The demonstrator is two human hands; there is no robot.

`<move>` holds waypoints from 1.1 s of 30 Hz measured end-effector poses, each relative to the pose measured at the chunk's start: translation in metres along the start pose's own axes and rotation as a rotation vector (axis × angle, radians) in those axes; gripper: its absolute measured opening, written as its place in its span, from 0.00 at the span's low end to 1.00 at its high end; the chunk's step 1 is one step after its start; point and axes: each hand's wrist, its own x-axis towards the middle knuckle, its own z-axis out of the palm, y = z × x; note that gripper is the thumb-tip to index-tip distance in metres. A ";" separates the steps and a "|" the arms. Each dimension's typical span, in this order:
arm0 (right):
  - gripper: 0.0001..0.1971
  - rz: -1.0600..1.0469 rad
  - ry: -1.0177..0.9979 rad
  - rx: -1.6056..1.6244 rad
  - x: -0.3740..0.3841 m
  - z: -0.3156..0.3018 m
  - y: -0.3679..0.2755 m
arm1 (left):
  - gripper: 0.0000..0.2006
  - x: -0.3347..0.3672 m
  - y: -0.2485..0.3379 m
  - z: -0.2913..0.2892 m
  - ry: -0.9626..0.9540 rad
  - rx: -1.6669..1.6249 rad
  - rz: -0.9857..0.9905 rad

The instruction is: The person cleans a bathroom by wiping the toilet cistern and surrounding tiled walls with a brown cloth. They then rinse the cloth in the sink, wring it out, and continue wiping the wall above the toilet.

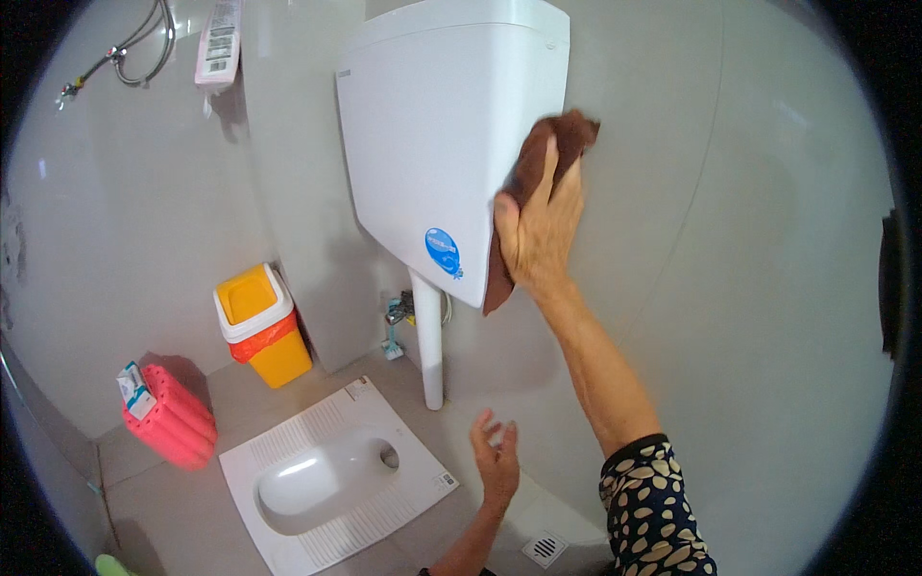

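Observation:
A white wall-hung toilet cistern (432, 134) with a blue oval sticker (443, 252) takes up the upper middle. My right hand (544, 226) presses a brown cloth (530, 173) against the cistern's right side, fingers pointing up and thumb towards the front edge. Part of the cloth sticks out above the fingers, and its lower end hangs past the cistern's bottom corner. Lower down, my left hand (497, 463) is held in the air near the white flush pipe (427, 336). Its fingers are apart and slightly curled, with nothing in them.
A white squat toilet (327, 552) lies in the tiled floor, with a square drain (545, 548) to its right. Left stand a yellow-and-white bin (279, 355) and a pink stool (178, 422) bearing a small packet. A hose (144, 67) and a pink package (219, 48) hang above.

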 end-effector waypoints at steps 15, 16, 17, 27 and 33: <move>0.32 0.115 -0.320 0.038 -0.108 -0.023 0.003 | 0.37 0.202 0.185 0.062 -0.061 0.574 0.824; 0.32 0.161 -0.292 0.115 -0.100 -0.027 0.002 | 0.37 0.203 0.182 0.063 -0.067 0.564 0.821; 0.31 0.206 -0.263 0.191 -0.089 -0.034 0.002 | 0.38 0.204 0.178 0.064 -0.074 0.554 0.818; 0.30 0.059 0.140 -0.004 0.071 -0.029 -0.010 | 0.33 0.182 0.180 0.060 -0.119 0.520 0.747; 0.33 0.207 -0.025 0.090 -0.013 -0.003 -0.013 | 0.41 0.193 0.186 0.056 -0.177 0.342 0.763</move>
